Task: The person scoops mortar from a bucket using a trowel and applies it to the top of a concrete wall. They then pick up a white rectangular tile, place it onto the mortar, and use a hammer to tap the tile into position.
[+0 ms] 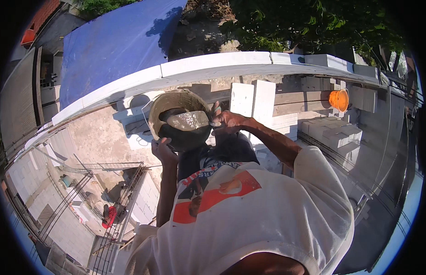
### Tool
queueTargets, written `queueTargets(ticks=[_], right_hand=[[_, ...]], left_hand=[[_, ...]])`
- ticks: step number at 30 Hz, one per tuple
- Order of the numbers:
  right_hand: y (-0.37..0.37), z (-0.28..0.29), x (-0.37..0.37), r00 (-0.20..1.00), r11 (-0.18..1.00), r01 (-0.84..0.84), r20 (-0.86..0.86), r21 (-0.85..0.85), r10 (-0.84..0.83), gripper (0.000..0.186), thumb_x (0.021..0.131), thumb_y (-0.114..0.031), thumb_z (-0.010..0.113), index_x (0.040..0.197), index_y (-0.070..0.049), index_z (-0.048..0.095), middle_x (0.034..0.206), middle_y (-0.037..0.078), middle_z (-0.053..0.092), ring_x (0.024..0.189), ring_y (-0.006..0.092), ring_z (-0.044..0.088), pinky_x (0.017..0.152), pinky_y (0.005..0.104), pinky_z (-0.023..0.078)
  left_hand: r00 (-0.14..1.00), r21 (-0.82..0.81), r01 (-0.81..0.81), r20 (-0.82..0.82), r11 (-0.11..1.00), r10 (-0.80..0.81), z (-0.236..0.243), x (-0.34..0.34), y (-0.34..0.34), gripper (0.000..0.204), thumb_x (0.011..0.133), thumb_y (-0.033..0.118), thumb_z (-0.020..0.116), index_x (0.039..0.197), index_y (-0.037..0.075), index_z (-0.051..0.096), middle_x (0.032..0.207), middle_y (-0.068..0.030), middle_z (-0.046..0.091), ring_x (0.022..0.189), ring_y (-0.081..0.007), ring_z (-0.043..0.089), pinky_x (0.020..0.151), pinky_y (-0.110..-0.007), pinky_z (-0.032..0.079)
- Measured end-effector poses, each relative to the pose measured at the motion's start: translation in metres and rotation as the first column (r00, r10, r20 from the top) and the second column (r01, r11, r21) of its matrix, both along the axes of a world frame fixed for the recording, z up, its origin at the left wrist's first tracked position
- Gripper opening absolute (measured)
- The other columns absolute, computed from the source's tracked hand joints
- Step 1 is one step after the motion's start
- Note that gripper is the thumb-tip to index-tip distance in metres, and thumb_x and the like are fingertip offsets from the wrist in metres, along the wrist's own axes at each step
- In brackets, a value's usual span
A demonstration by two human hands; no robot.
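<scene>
A dark bucket [194,140] is tilted in front of my body, its inside facing up toward me. Wet grey mortar [190,120] lies in it, sunlit on top, and dried mortar crusts the inner wall. My left hand [163,150] is closed on the bucket's lower left side. At the right side of its rim, my right hand [227,121] grips the edge, thumb and fingertips smeared grey. The undersides of both hands are hidden.
A white block wall [213,62] curves across ahead, with a blue tarp [116,46] beyond it. White blocks [263,103] stand right of the bucket; an orange bucket [339,100] sits farther right near planks [297,103]. Rebar [126,197] rises at the lower left.
</scene>
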State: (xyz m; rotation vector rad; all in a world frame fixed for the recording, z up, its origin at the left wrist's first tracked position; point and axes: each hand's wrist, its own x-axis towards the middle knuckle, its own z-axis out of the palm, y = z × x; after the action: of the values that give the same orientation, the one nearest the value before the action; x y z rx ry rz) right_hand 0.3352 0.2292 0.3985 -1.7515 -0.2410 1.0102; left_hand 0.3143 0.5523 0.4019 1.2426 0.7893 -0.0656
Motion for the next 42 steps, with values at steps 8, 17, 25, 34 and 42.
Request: queueTargets(ticks=[8, 17, 25, 34, 42], right_hand=[[-0.148, -0.023, -0.084, 0.903, 0.903, 0.429, 0.041, -0.028, -0.428, 0.037, 0.091, -0.023, 0.082, 0.075, -0.005, 0.054, 0.064, 0.001, 0.047, 0.065, 0.0123, 0.044, 0.060, 0.0367, 0.039], [-0.355, -0.050, -0.086, 0.799, 0.717, 0.601, 0.273, -0.353, -0.535, 0.042, 0.092, -0.042, 0.077, 0.083, -0.003, 0.064, 0.070, 0.008, 0.063, 0.064, 0.0216, 0.055, 0.064, 0.0420, 0.047], [-0.472, -0.066, -0.041, 0.752, 0.346, 0.604, 0.657, -0.718, 0.051, 0.027, 0.094, -0.026, 0.066, 0.119, -0.015, 0.070, 0.103, 0.009, 0.071, 0.093, 0.0316, 0.072, 0.083, 0.0479, 0.058], [-0.414, -0.098, -0.077, 0.710, 0.137, 0.703, 0.677, -0.698, -0.195, 0.031, 0.089, -0.017, 0.068, 0.120, -0.011, 0.071, 0.115, 0.011, 0.069, 0.095, 0.0341, 0.071, 0.077, 0.0459, 0.060], [-0.226, -0.007, -0.137, 0.704, 0.548, 0.707, 0.518, -0.447, -0.486, 0.035, 0.091, -0.028, 0.073, 0.119, -0.009, 0.069, 0.104, 0.017, 0.075, 0.088, 0.0387, 0.073, 0.077, 0.0442, 0.061]], left_hand=[[0.602, 0.548, 0.523, 0.304, 0.652, -0.739, -0.047, -0.001, -0.066, 0.014, 0.091, 0.017, 0.062, 0.090, 0.003, 0.062, 0.085, -0.0091, 0.065, 0.078, -0.0205, 0.065, 0.071, -0.035, 0.052], [0.152, 0.947, 0.290, 0.098, 0.139, -0.983, -0.087, -0.006, -0.078, 0.061, 0.076, 0.038, 0.090, 0.113, 0.005, 0.055, 0.088, -0.0133, 0.062, 0.075, -0.0316, 0.064, 0.069, -0.042, 0.051], [0.094, 0.952, 0.291, -0.130, -0.098, -0.987, -0.077, -0.011, -0.075, 0.075, 0.069, 0.063, 0.088, 0.106, 0.004, 0.059, 0.091, -0.0136, 0.062, 0.082, -0.0365, 0.063, 0.073, -0.048, 0.051], [0.502, 0.597, 0.729, -0.135, 0.335, -0.854, -0.055, 0.000, -0.116, 0.052, 0.078, 0.036, 0.081, 0.110, 0.001, 0.059, 0.096, -0.0136, 0.064, 0.084, -0.0313, 0.064, 0.077, -0.044, 0.052], [0.770, 0.041, 0.637, 0.012, 0.769, -0.638, -0.033, 0.032, -0.197, 0.021, 0.073, -0.001, 0.064, 0.094, 0.002, 0.064, 0.095, -0.0040, 0.067, 0.085, -0.0141, 0.062, 0.080, -0.029, 0.049]])
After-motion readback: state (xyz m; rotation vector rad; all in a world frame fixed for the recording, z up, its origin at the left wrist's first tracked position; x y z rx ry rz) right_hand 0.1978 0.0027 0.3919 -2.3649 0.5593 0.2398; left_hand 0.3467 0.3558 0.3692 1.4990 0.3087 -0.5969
